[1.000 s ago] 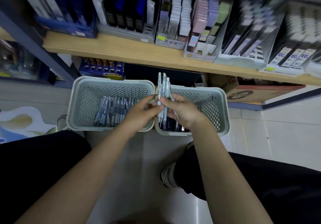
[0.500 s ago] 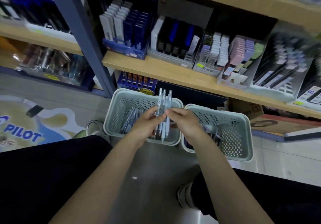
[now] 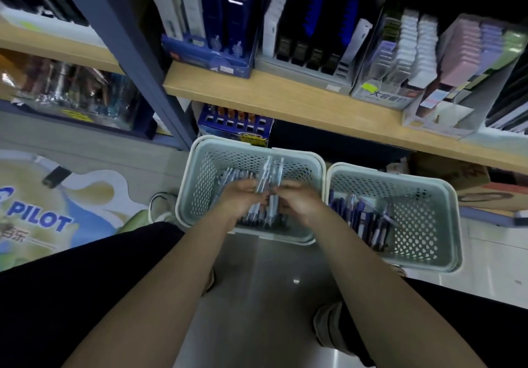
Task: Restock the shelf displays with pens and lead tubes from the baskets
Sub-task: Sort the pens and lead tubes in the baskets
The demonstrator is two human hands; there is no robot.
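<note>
Nearest, 2 forearms reach from 6 o'clock toward frame centre. The left hand (image 3: 238,199) and right hand (image 3: 300,200) meet over the left basket (image 3: 197,150), both with fingers curled round a small bundle of pens (image 3: 270,179) held roughly upright, tips sticking up toward 12 o'clock. More pens lie in that basket beneath the hands. At 3 o'clock, just beside it, the right basket (image 3: 445,213) holds darker pens or tubes along its left side.

Beyond, from 12 to 2 o'clock, runs the shelf (image 3: 285,102) with its displays: a blue tray (image 3: 208,59), then a grey rack (image 3: 303,73), then clear tiered holders (image 3: 397,62).

Risks, as I judge them: the bundle is shared between 2 hands, so a pen could slide out on the lift if either grip loosens, dropping back into the basket or onto the floor. Several displays look alike, so the pens could go into the wrong slot. Reaching up could also knock stock off the shelf front.

Hard to make out: motion blur smears the pens, so I cannot count them or read any markings. The fingers overlap, hiding which hand bears the bundle. The right basket's contents are too dark to sort into pens or lead tubes.
</note>
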